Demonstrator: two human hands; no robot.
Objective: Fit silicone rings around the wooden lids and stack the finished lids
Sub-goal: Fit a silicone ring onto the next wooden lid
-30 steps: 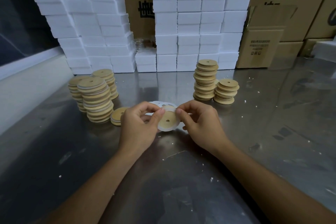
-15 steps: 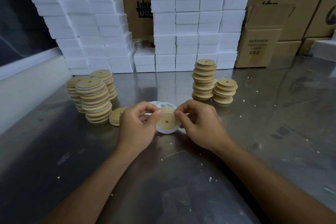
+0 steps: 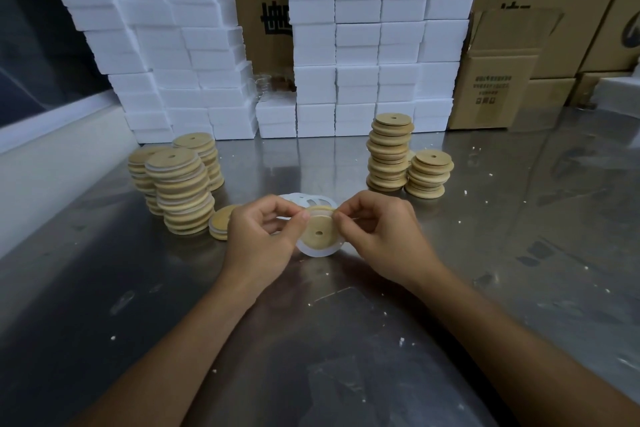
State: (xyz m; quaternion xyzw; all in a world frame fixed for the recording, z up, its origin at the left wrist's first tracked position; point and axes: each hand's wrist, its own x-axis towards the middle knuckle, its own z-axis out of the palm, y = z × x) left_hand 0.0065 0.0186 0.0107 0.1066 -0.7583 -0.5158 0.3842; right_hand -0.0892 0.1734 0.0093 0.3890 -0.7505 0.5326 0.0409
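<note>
A round wooden lid (image 3: 319, 231) with a centre hole is held tilted between both hands above the steel table (image 3: 346, 340). A white silicone ring (image 3: 317, 251) wraps its lower edge. My left hand (image 3: 261, 241) pinches the ring and lid at the upper left; my right hand (image 3: 382, 239) pinches them at the upper right. Loose white rings (image 3: 313, 200) lie on the table just behind the lid. Ringed lids stand in stacks at the left (image 3: 181, 191), with a short pile (image 3: 221, 226) beside them. Bare wooden lids stand in two stacks at the right (image 3: 391, 152).
White foam blocks (image 3: 374, 45) are piled high along the back, with brown cartons (image 3: 498, 80) at the right. A pale ledge (image 3: 45, 163) borders the table on the left. Small white crumbs dot the steel surface.
The lid stays between both hands; the fingers have shifted slightly along its top rim, working the ring on. Stacks have not moved.
</note>
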